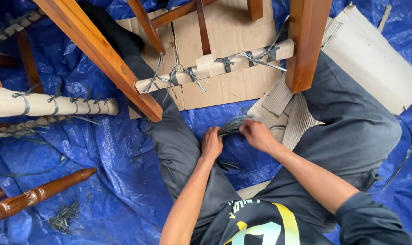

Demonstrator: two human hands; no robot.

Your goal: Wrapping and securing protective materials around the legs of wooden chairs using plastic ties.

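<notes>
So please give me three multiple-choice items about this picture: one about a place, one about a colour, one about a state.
1. Where is the bundle of grey strips?
A. between the two hands, over the blue sheet
B. on top of the wooden leg
C. on the cardboard sheet

2. What colour is the sheet on the ground?
A. green
B. blue
C. white

3. How is the paper-wrapped rail between the wooden legs?
A. bare
B. tied round with grey strips
C. broken in two

Answers:
1 A: the left hand and right hand both grip it.
2 B: the blue sheet shows all around the legs.
3 B: several grey ties circle the wrapping.
</notes>
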